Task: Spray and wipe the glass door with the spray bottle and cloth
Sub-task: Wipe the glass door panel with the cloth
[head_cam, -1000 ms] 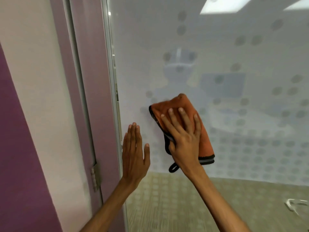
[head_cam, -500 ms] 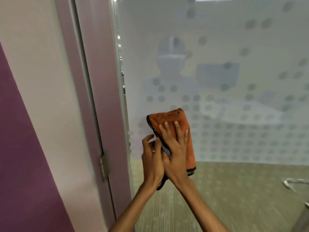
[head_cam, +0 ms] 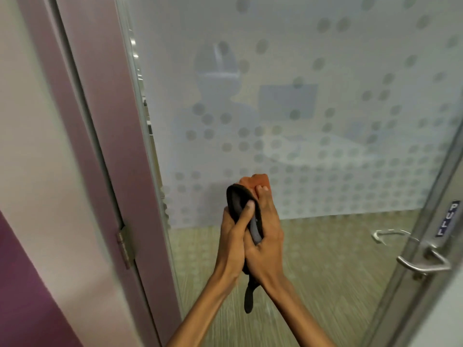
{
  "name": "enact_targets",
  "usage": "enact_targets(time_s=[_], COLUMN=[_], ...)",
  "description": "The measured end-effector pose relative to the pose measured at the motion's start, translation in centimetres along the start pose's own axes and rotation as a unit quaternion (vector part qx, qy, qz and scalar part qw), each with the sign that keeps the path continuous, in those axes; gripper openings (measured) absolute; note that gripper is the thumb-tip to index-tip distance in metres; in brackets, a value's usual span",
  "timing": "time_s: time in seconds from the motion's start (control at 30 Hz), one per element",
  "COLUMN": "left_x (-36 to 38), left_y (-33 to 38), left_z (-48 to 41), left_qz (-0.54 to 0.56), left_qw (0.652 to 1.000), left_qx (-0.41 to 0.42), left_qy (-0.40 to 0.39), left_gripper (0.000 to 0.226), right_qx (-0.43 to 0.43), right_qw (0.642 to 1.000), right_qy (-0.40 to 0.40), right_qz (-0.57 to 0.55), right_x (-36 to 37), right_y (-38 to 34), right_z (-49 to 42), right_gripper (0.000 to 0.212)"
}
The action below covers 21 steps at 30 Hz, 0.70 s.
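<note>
Both hands closed on the orange cloth (head_cam: pixel 254 182), bunched between left hand (head_cam: pixel 233 236) and right hand (head_cam: pixel 266 234), its dark edging and loop hanging below the wrists. Held low and central, just in front of the glass door (head_cam: pixel 313 101), probably not touching the dotted frosting. Small blue label (head_cam: pixel 448 219) by the lever handle (head_cam: pixel 423 261) (apparently "PULL", blurred, reading vertically).
</note>
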<state>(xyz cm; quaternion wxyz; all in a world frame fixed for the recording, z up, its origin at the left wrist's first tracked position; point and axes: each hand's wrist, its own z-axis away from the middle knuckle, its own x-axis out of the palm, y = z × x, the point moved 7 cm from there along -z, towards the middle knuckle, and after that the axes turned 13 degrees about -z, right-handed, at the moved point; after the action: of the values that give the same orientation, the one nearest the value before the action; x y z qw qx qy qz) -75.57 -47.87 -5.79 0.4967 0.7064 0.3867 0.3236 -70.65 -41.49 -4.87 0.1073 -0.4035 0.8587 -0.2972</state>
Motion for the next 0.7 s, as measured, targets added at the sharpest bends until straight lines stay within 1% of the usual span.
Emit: enact_targets(time_s=[0.07, 0.1, 0.17, 0.23, 0.3, 0.33, 0.37, 0.43, 0.47, 0.53, 0.57, 0.6, 0.63, 0.7], left_x=[2.0, 2.8, 4.3, 5.7, 7.3, 8.3, 9.2, 11.2, 12.4, 15.1, 16.6, 18.1, 19.6, 22.5], left_y=[-0.8, -1.4, -2.4, -3.7, -5.0, -5.5, -6.0, -6.7, -6.9, -7.3, -7.3, -7.5, -7.6, -8.2], left_z=[0.7, 0.9, 0.9, 0.7, 0.6, 0.6, 0.7, 0.9, 1.0, 1.5, 1.8, 2.2, 2.6, 3.5], left_qz=[0.003, 0.006, 0.033, 0.060, 0.076, 0.078, 0.073, 0.067, 0.066, 0.059, 0.060, 0.065, 0.068, 0.078], left_qw=[1.000, 0.999, 0.998, 0.994, 0.987, 0.984, 0.983, 0.982, 0.981, 0.978, 0.975, 0.972, 0.970, 0.963], left_qx=[-0.012, -0.020, -0.045, -0.086, -0.131, -0.146, -0.153, -0.160, -0.162, -0.168, -0.174, -0.182, -0.189, -0.206], left_qy=[-0.026, -0.030, -0.034, -0.043, -0.054, -0.061, -0.067, -0.076, -0.085, -0.111, -0.121, -0.130, -0.139, -0.156], left_gripper=[0.050, 0.051, 0.040, 0.026, 0.025, 0.026, 0.027, 0.026, 0.025, 0.023, 0.024, 0.024, 0.023, 0.021], right_qx=[-0.009, -0.006, 0.005, 0.013, 0.024, 0.035, 0.056, 0.132, 0.179, 0.256, 0.279, 0.294, 0.307, 0.336], right_qw=[0.998, 0.997, 0.994, 0.995, 0.996, 0.995, 0.991, 0.972, 0.962, 0.950, 0.946, 0.944, 0.940, 0.930], right_qy=[-0.004, -0.009, -0.022, -0.023, -0.001, 0.026, 0.065, 0.147, 0.163, 0.163, 0.156, 0.146, 0.141, 0.139], right_qz=[0.057, 0.081, 0.104, 0.101, 0.087, 0.090, 0.101, 0.129, 0.128, 0.075, 0.047, 0.037, 0.045, 0.053], right_x=[-1.6, -2.5, -4.3, -6.4, -9.0, -10.6, -12.5, -16.3, -17.8, -20.6, -22.0, -23.6, -25.4, -28.8], right_y=[0.4, 0.7, 1.1, 1.0, 0.9, 1.0, 1.2, 2.0, 2.4, 3.3, 3.5, 3.5, 3.4, 3.2], right_z=[0.9, 1.3, 2.0, 2.6, 3.0, 3.1, 3.1, 3.2, 3.4, 3.7, 4.0, 4.4, 4.8, 5.7], right_gripper=[0.057, 0.056, 0.058, 0.058, 0.058, 0.057, 0.056, 0.058, 0.061, 0.062, 0.052, 0.040, 0.034, 0.034])
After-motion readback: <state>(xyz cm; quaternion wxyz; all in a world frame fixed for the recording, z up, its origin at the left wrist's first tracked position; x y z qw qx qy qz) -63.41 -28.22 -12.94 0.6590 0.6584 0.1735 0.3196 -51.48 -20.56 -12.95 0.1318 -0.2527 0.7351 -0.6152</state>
